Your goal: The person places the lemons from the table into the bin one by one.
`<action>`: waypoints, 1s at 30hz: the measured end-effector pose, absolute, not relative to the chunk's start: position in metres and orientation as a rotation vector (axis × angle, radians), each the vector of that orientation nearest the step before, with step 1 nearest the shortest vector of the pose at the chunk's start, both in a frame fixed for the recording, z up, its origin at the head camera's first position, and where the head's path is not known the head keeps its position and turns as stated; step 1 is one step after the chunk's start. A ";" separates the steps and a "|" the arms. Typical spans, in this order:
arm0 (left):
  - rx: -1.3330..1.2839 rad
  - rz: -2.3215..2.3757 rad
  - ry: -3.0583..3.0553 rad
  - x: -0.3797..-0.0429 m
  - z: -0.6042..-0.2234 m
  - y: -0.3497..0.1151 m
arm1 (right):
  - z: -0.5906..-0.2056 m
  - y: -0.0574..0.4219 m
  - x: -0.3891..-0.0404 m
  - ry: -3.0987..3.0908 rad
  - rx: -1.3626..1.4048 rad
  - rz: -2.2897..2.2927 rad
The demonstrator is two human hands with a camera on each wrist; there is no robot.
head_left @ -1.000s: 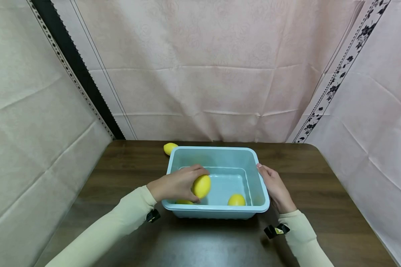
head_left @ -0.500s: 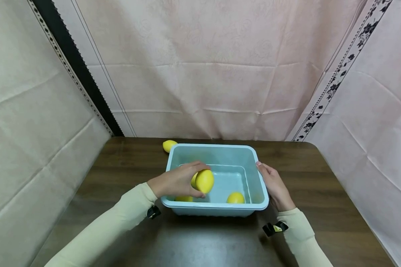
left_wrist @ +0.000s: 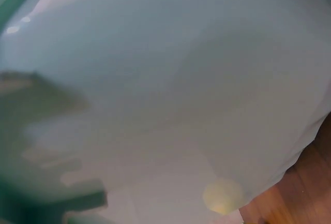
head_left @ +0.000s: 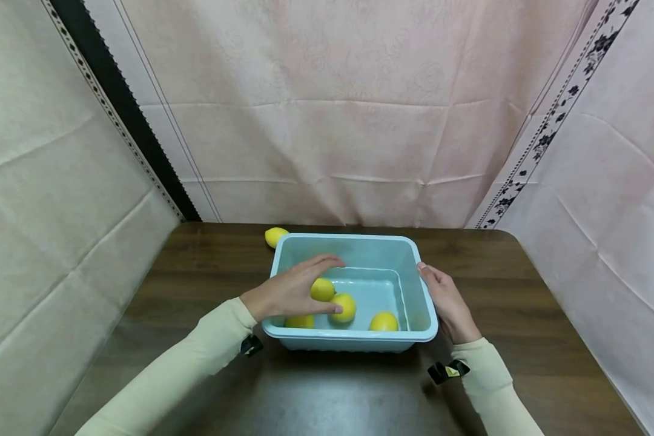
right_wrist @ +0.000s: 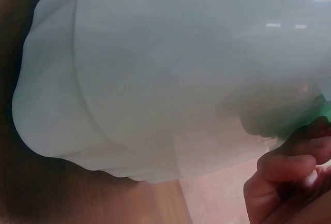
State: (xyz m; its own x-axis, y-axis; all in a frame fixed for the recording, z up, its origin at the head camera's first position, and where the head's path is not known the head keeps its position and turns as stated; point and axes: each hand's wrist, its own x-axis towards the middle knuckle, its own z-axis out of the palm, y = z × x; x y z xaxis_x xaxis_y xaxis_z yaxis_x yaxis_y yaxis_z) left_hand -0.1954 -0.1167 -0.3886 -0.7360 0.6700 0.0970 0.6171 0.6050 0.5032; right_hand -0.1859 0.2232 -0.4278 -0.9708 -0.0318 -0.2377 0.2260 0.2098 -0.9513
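In the head view a light blue plastic tub (head_left: 343, 344) stands on the table with several yellow lemons inside. My left hand (head_left: 291, 289) reaches over the tub's left side, fingers and thumb spread apart. Its thumb overlaps one lemon (head_left: 347, 304) on the tub floor, and another lemon (head_left: 323, 289) shows between thumb and fingers. Below the hand lies a partly hidden lemon (head_left: 300, 322); a further lemon (head_left: 384, 321) rests near the front right. My right hand (head_left: 448, 306) grips the tub's right rim, thumb on top; its curled fingers (right_wrist: 287, 169) show in the right wrist view.
One lemon (head_left: 275, 237) lies on the wooden table (head_left: 223, 266) outside the tub's back left corner. Pale cloth (head_left: 316, 133) hangs behind the table and on both sides. In the left wrist view the tub's wall (left_wrist: 155, 79) fills most of the picture.
My left hand has let go of the lemon it held; that lemon now sits on the tub floor and the fingers have spread. The right hand keeps its hold on the rim.
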 end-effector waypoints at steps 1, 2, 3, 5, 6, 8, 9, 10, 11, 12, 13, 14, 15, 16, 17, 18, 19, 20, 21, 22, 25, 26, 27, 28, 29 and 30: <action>1.088 0.801 2.731 -0.196 -0.388 -0.118 | -0.427 0.222 -0.186 2.276 0.182 -1.843; 1.079 0.803 2.743 -0.196 -0.387 -0.119 | -0.427 0.222 -0.187 2.275 0.178 -1.841; 1.077 0.805 2.752 -0.196 -0.387 -0.120 | -0.427 0.221 -0.187 2.275 0.175 -1.840; 1.066 0.788 2.781 -0.197 -0.385 -0.123 | -0.427 0.219 -0.188 2.272 0.172 -1.838; 1.066 0.776 2.798 -0.198 -0.385 -0.125 | -0.427 0.219 -0.188 2.272 0.171 -1.836; 1.066 0.753 2.831 -0.201 -0.383 -0.128 | -0.427 0.218 -0.189 2.266 0.172 -1.834; 1.068 0.744 2.848 -0.202 -0.382 -0.130 | -0.426 0.218 -0.188 2.267 0.177 -1.830; 1.061 0.727 2.870 -0.205 -0.382 -0.132 | -0.426 0.218 -0.188 2.264 0.183 -1.827; 1.055 0.724 2.889 -0.208 -0.381 -0.134 | -0.426 0.218 -0.188 2.263 0.189 -1.824; 1.050 0.740 2.901 -0.212 -0.380 -0.137 | -0.426 0.219 -0.187 2.265 0.194 -1.821; 1.040 0.751 2.917 -0.216 -0.379 -0.139 | -0.426 0.220 -0.186 2.263 0.201 -1.820; 1.030 0.772 2.929 -0.221 -0.378 -0.142 | -0.426 0.221 -0.185 2.268 0.208 -1.819; 1.017 0.800 2.940 -0.226 -0.377 -0.146 | -0.426 0.223 -0.185 2.273 0.213 -1.818; 1.002 0.834 2.951 -0.231 -0.377 -0.150 | -0.426 0.223 -0.184 2.274 0.211 -1.821; 0.987 0.879 2.958 -0.237 -0.377 -0.154 | -0.426 0.224 -0.184 2.275 0.212 -1.825; 0.966 0.929 2.964 -0.241 -0.377 -0.160 | -0.427 0.224 -0.183 2.275 0.209 -1.828; 0.941 0.968 2.973 -0.246 -0.378 -0.165 | -0.427 0.224 -0.183 2.269 0.204 -1.831; 0.912 1.017 2.978 -0.250 -0.379 -0.171 | -0.427 0.224 -0.184 2.267 0.197 -1.830; 0.876 1.067 2.982 -0.254 -0.381 -0.177 | -0.427 0.223 -0.184 2.260 0.189 -1.829; 0.854 1.110 2.983 -0.258 -0.382 -0.181 | -0.428 0.224 -0.183 2.255 0.187 -1.834; 0.797 1.247 2.987 -0.270 -0.389 -0.190 | -0.429 0.224 -0.183 2.249 0.191 -1.847; 0.782 1.281 2.996 -0.273 -0.392 -0.192 | -0.430 0.224 -0.183 2.248 0.192 -1.852; 0.767 1.312 3.005 -0.276 -0.395 -0.194 | -0.430 0.224 -0.183 2.246 0.194 -1.858; 0.750 1.328 3.020 -0.279 -0.398 -0.195 | -0.431 0.223 -0.183 2.245 0.197 -1.864; 0.732 1.339 3.033 -0.282 -0.401 -0.197 | -0.432 0.223 -0.183 2.246 0.201 -1.868; 0.716 1.333 3.047 -0.286 -0.404 -0.198 | -0.433 0.222 -0.183 2.247 0.201 -1.870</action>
